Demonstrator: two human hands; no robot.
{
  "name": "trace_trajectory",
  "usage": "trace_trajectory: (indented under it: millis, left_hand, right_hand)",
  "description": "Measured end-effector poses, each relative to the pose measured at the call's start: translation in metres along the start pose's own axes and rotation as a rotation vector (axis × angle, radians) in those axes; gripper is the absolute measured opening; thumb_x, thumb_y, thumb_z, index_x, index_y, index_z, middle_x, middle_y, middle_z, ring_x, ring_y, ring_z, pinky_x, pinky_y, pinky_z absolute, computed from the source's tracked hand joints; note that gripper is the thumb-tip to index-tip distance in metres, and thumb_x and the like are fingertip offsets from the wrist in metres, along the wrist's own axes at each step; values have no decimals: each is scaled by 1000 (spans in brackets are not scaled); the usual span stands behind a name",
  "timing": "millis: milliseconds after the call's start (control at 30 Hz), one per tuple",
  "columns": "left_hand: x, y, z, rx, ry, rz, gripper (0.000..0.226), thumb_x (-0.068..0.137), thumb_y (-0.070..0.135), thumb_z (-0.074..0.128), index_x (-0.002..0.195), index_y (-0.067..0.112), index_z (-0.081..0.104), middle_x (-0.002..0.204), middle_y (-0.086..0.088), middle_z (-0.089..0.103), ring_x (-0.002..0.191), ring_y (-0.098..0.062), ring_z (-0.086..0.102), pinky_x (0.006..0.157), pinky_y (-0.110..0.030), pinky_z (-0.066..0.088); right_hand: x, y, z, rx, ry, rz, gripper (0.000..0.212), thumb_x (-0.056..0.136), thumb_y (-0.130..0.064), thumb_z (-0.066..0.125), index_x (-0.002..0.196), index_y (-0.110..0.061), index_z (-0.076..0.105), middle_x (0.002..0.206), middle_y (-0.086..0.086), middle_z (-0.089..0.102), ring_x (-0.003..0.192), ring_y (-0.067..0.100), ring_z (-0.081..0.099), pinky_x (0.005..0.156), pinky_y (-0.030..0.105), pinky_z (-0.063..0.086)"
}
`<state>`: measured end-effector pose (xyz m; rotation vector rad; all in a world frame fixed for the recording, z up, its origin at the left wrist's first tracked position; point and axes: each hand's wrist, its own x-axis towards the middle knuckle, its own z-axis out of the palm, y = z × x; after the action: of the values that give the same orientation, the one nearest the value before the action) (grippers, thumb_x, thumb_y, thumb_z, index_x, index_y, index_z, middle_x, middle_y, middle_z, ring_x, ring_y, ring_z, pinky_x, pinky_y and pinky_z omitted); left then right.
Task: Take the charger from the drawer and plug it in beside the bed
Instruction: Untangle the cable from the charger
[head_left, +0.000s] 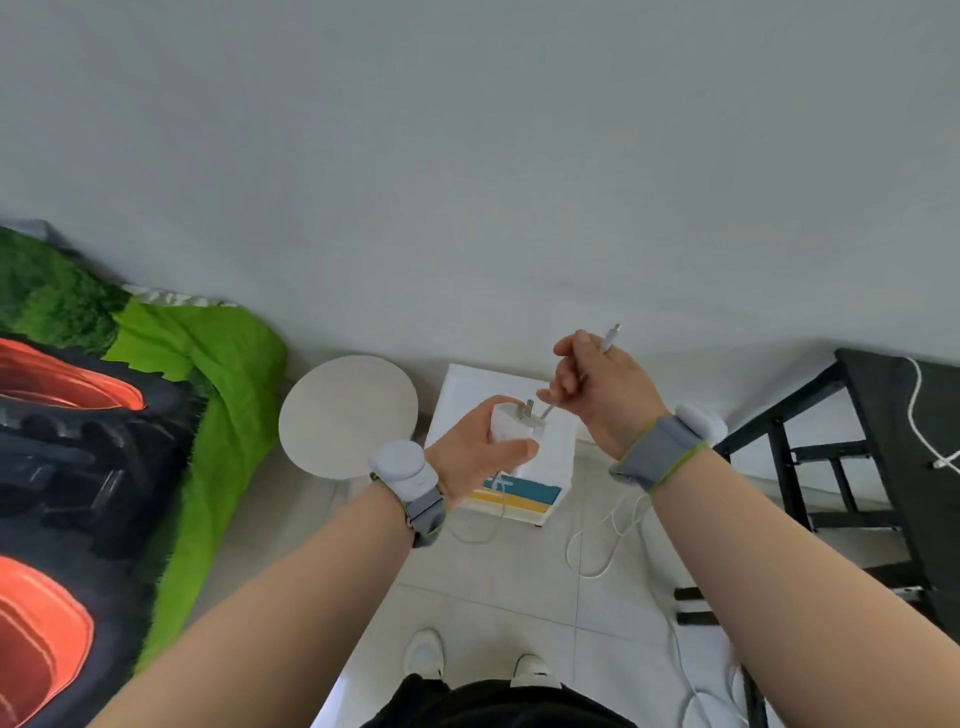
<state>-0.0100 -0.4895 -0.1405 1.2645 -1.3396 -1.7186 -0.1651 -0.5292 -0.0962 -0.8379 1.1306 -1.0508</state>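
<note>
Both forearms were bare, no sleeves. Each wrist wore a grey band edged in lime green: left band, right band. A rounded white pod sat on each band. Below, black clothing and white shoes.

bare wall open ahead, bed crowding left, black desk blocking right

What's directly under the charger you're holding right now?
Under the charger in the left hand sits the white cabinet, its blue-and-yellow front showing lower down. The hands cover part of its top, so anything there can't be seen.
</note>
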Motion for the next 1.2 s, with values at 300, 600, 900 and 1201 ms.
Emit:
trace_trajectory:
  millis: [300,600,900,1201]
  left_hand:
    - [-47,-17,40,-467,213,-121,46,81,6,66,120,22,47,116,-8,52,102,-24,54,73,-32,57]
    - [-169,-49,28,-789,366,9,46,67,20,63,111,19,49,80,0,63,65,-15,62,54,-23,52]
    - [-355,-117,29,-1056,722,101,25,78,31,52,96,13,55,75,-3,57,59,-14,60,56,-23,54]
    - [-614,-208,66,-1218,1428,252,30,94,35,35,107,11,46,79,-7,50,64,-17,46,60,-27,36]
  right_hand:
    - [-34,14,-14,-424,-300,94,15,91,-20,55,99,-14,65,64,-1,35,42,5,30,47,23,27]
    - [-91,60,60,-528,-858,30,29,82,-11,67,111,-13,65,70,-2,43,52,4,39,50,20,33]
    - [-224,136,188,-711,-1186,-270,13,76,-16,69,81,-23,59,73,3,54,62,13,47,63,29,42]
    - [-444,240,306,-915,-1548,-196,36,83,-41,32,70,-34,64,70,-6,49,55,2,42,59,24,32]
